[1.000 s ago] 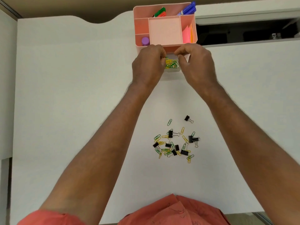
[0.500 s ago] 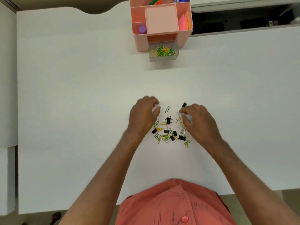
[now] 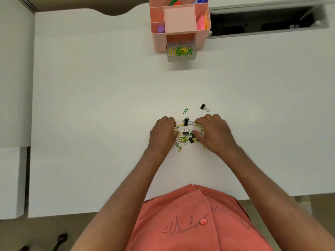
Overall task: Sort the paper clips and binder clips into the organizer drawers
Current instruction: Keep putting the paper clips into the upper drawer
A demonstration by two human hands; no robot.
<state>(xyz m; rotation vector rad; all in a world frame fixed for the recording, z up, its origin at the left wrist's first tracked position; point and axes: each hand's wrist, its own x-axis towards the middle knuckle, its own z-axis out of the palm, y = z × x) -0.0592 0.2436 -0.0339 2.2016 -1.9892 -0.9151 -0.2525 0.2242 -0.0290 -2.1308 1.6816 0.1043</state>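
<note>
On worktop point(image 3: 90, 105), left hand point(image 3: 163, 134) and right hand point(image 3: 213, 134) curled over clip pile point(image 3: 185, 137), grip unclear; picking step; next, carry paper clips to open drawer point(image 3: 181, 57)

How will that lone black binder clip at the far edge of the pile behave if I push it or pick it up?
The lone binder clip looks small and rigid, so it should lift easily by its wire handles. Pushed across the smooth white desk, it would probably slide or tumble rather than roll. It lies apart from the pile, so snagging on other clips seems unlikely.
</note>
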